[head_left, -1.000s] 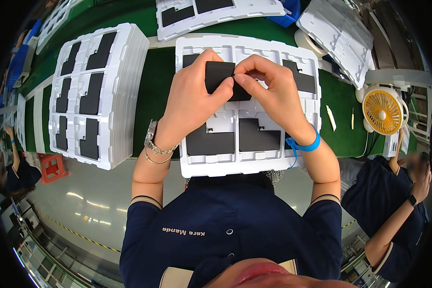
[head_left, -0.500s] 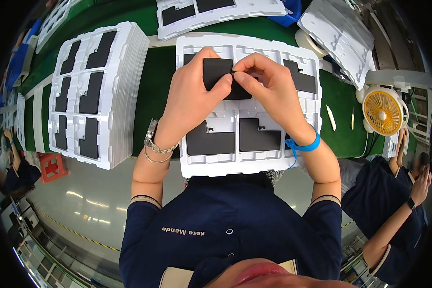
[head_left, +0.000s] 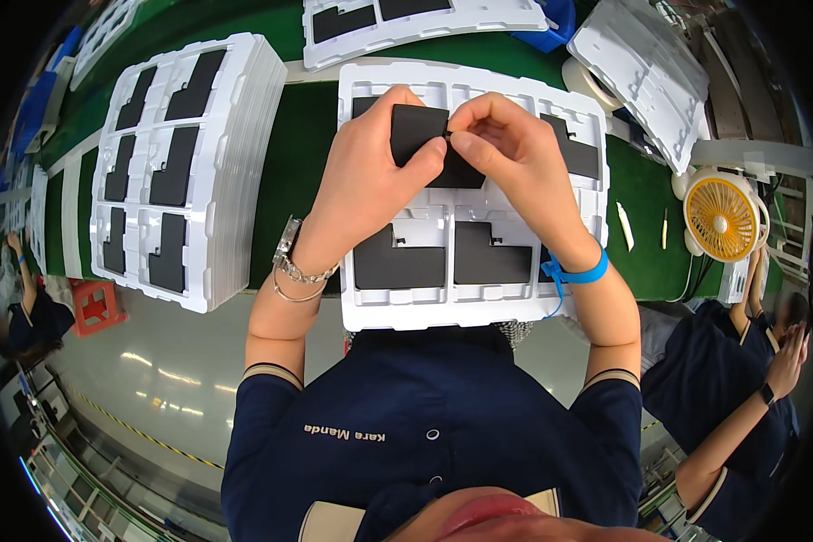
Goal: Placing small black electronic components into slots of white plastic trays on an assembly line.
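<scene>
Both hands (head_left: 443, 167) pinch black flat piece (head_left: 417, 134), fingers clenched; long axis across white tray (head_left: 370, 312).

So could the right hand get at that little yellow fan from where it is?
Probably yes: the yellow fan stands to the side of the right hand with only bare green table between, though that hand is now pinching the black piece.

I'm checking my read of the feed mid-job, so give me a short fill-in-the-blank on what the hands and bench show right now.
1. Both hands hold a flat ____ piece above the white tray.
2. The left hand has a metal ____ at its wrist.
3. The right hand has a ____ band at its wrist.
4. The small fan at the right has a ____ grille.

Missing words: black; watch; blue; yellow
</scene>
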Available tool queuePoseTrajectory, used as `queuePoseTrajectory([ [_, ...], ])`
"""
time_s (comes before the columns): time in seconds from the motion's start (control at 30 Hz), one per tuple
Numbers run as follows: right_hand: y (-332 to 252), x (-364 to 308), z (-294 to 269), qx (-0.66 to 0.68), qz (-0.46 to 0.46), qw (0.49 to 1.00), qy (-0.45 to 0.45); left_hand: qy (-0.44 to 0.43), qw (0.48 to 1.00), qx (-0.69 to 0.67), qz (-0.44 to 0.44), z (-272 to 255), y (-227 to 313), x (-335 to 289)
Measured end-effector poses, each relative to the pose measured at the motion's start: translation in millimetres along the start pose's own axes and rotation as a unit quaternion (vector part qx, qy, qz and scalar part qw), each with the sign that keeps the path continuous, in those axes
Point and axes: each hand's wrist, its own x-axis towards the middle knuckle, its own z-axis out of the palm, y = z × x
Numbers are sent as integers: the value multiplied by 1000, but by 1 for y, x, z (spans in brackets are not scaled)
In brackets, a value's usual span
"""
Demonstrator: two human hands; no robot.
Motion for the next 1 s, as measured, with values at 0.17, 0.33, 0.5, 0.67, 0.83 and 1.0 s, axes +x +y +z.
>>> queuePoseTrajectory([
  [0.17, -4, 1, -5, 3, 48, 999, -16, -2, 1000, 5, 0, -1, -3, 1],
  [0.33, -4, -1, -2, 45, 47, 998, -9, -2, 1000, -7, 4, -2, -3, 2],
  [0.5, -1, -3, 3, 52, 23, 998, 7, -12, 999, -33, -1, 0, 0, 0],
  [0.67, 1, -3, -1, 176, 105, 979, -18, -24, 1000, -1, 12, -2, 1, -1],
  [0.83, -3, 1, -6, 161, 134, 977, -47, -19, 999, -38, 20, -2, -5, 2],
  [1.0, -14, -3, -2, 96, 108, 989, -28, -15, 998, -64, 21, -3, -10, 4],
])
